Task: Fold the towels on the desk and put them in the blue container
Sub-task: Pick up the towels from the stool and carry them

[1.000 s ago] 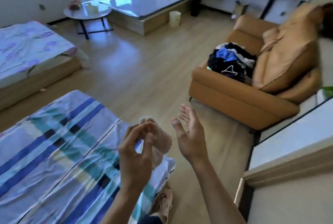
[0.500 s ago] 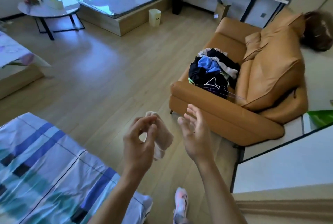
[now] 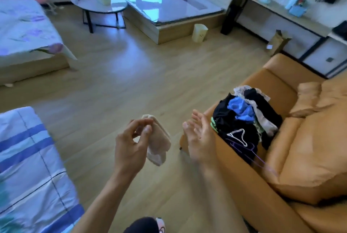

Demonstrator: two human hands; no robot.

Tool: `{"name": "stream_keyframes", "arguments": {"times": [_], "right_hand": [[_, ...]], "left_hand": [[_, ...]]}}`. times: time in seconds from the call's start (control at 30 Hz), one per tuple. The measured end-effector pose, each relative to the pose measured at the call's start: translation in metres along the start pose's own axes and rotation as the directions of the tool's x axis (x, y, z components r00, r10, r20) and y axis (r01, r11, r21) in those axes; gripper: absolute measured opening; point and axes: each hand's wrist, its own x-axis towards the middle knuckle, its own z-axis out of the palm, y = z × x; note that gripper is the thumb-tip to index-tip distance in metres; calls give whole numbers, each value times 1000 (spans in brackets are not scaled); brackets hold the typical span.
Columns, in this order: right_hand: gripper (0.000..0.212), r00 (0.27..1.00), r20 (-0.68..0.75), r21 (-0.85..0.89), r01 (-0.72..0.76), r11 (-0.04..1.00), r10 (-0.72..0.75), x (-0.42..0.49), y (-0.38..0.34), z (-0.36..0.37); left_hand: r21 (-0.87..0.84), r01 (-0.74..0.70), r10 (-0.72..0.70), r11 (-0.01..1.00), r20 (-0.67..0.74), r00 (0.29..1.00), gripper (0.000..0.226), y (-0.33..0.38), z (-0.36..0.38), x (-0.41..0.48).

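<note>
A small beige towel (image 3: 159,142), bunched and hanging down, is pinched at its top between the thumb and fingers of my left hand (image 3: 131,144), held in the air above the wooden floor. My right hand (image 3: 199,137) is beside it to the right, open with the fingers spread and the palm turned toward the towel, not touching it. No blue container shows in this view. A long desk (image 3: 277,10) runs along the far right wall.
An orange sofa (image 3: 293,157) at right carries a pile of dark and blue clothes (image 3: 244,120) with a hanger. A striped bed (image 3: 28,167) is at lower left, another bed (image 3: 24,26) at far left. A round table (image 3: 97,5) and small bin (image 3: 200,33) stand farther off.
The view has swung left and up, so the sofa now sits farther right and the far bed shows again. Both hands keep their pose; the left still pinches the towel.
</note>
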Motion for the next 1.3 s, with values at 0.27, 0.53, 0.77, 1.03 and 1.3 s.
{"name": "stream_keyframes", "arguments": {"times": [0.27,0.53,0.77,1.03,1.3], "right_hand": [[40,988,153,121,-40,992,21,167,-2,61],[38,972,235,94,-14,995,-8,352,-29,137],[41,963,264,134,14,991,-49,496,-64,216],[41,924,371,167,36,985,-96,681,-80,332],[39,838,523,217,45,975,-155,859,-144,448]], "left_hand": [[44,55,-49,997,-126,991,20,-15,43,145],[26,81,-75,996,-196,978,18,-47,51,329],[38,80,-69,996,-239,968,20,-58,50,487],[117,62,-21,991,-323,946,20,-99,54,669],[121,112,-41,986,-478,877,22,-122,41,840]]}}
